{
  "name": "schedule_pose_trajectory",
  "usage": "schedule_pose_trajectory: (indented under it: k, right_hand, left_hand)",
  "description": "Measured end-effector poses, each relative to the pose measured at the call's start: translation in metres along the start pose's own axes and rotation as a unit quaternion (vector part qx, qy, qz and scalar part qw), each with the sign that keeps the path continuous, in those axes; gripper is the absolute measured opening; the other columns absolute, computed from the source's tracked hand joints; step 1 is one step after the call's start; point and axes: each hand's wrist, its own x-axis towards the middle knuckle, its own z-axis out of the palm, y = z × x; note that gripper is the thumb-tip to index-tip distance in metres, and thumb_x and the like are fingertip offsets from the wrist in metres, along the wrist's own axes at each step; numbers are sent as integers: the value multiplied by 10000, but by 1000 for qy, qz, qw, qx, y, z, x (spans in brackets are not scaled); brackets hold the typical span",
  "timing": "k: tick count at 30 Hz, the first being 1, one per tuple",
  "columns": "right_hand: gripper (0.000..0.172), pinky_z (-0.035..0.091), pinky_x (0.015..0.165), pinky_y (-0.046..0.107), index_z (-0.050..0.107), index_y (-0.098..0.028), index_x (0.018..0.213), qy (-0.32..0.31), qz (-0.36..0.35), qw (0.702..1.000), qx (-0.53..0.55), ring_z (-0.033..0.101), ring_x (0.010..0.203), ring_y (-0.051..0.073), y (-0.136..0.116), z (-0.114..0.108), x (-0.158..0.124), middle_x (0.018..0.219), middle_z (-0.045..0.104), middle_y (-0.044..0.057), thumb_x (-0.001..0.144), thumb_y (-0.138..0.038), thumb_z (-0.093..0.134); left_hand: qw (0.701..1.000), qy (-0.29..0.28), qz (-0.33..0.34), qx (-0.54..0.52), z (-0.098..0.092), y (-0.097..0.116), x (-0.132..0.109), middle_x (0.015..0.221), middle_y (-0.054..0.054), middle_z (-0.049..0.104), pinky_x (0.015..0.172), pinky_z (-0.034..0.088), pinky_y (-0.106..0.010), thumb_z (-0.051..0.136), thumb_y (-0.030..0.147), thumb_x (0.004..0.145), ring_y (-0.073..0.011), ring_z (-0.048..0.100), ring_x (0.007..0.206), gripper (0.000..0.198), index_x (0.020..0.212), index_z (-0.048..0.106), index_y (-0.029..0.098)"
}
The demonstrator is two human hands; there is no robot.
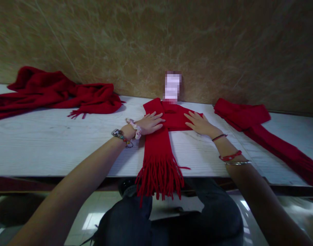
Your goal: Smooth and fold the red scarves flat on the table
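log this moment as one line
left hand: flat on middle red scarf; right hand: flat on same scarf; fringe: over edge of white table; left scarf: rumpled; right scarf: partly folded

By the pale table [69,150], a rumpled red scarf [94,99] is being carried at left; a folded scarf [240,114], at right. The central scarf [157,147] is being supported, its fringe [160,174] overhanging the front.

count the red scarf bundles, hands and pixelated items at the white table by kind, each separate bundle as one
Red scarf bundles: 3 (left heap, middle scarf, right scarf)
Hands: 2 (left hand, right hand)
Pixelated items: 1 (pale upright item)
Total: 6
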Motion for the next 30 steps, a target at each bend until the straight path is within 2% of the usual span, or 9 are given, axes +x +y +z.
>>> schedule_pose_trajectory:
  k: [2,7,9,13,17,25,30]
  right_hand:
    - [502,240,1017,573,360,-213,1353,17,4,1000,14,280,1303,320,7,3,2,1422,338,123,883,-388,368]
    - [392,332,994,509,533,-188,1200,161,-23,981,106,466,1159,268,10,1,9,1226,533,128,820,-276,486]
    - [401,412,939,447,561,-184,1164,192,-36,966,167,548,1025,237,4,-1,11,1140,564,116,763,-208,545]
    - [536,496,817,373,509,-173,1224,135,-65,954,259,602,761,156,-8,-2,11,1088,577,103,696,-158,599]
    - [530,509,782,332,500,-184,1234,100,-79,950,284,624,759,138,-4,-6,5,1109,591,97,711,-148,580]
    - [356,503,787,326,623,-160,1065,82,-38,959,269,642,763,158,12,-17,0,881,694,57,717,-131,557]
    - [291,510,769,321,651,-201,986,72,2,937,342,643,746,155,19,-12,3,857,699,29,714,-171,553]
  left_hand:
    - [1000,11,1,-5,3,-4,2,1481,-57,169,1085,120,-445,247,367,930,-287,86,1353,458,1341,362,202]
    - [1000,26,-10,-6,6,-15,5,1470,-45,213,1082,142,-435,251,379,920,-268,133,1348,449,1319,384,219]
    - [999,28,-16,-9,4,-18,6,1458,-57,245,1082,158,-407,237,358,921,-239,178,1341,441,1298,404,202]
    - [999,32,4,-13,0,-20,6,1442,-88,278,1088,159,-341,241,317,916,-175,240,1323,428,1266,428,158]
    - [999,29,10,-16,-2,-20,5,1440,-91,283,1090,159,-331,260,297,913,-158,229,1327,414,1259,431,146]
    - [999,26,22,-8,-3,-22,5,1440,-92,282,1085,173,-320,263,295,910,-145,227,1327,407,1248,432,146]
    - [1000,19,17,-15,-5,-22,4,1446,-97,266,1087,168,-326,266,291,902,-165,229,1327,418,1255,429,137]
